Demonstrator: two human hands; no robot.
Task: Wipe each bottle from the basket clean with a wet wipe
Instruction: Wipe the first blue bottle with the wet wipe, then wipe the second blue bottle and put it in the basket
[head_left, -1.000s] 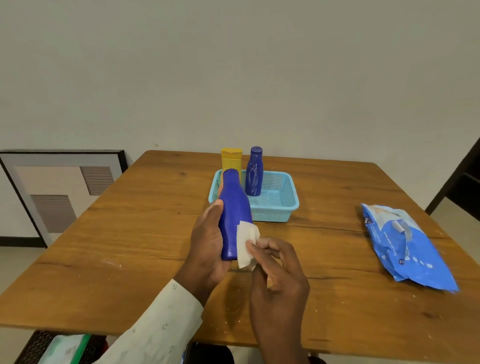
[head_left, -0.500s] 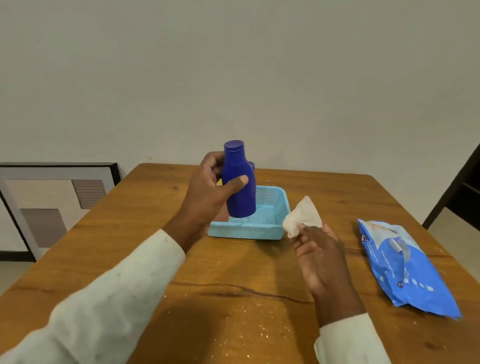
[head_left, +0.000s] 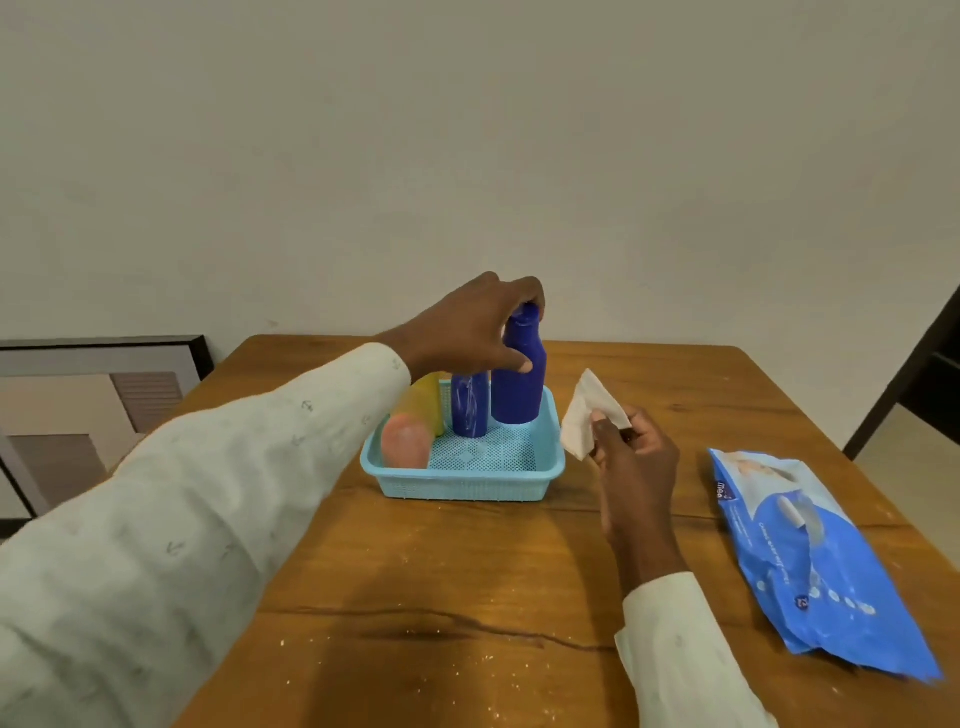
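Observation:
A light blue mesh basket sits in the middle of the wooden table. My left hand grips the neck and cap of a large blue bottle that stands upright in the basket's back right corner. A smaller blue bottle stands just left of it. A yellow bottle with an orange base leans tilted at the basket's left side. My right hand pinches a crumpled white wet wipe just right of the basket, above the table.
A blue pack of wet wipes lies on the table at the right. A framed picture leans against the wall at the left. A dark door frame shows at the far right.
My left hand carried the large blue bottle from in front of me forward and down into the basket. My right hand with the wipe drew away to the right.

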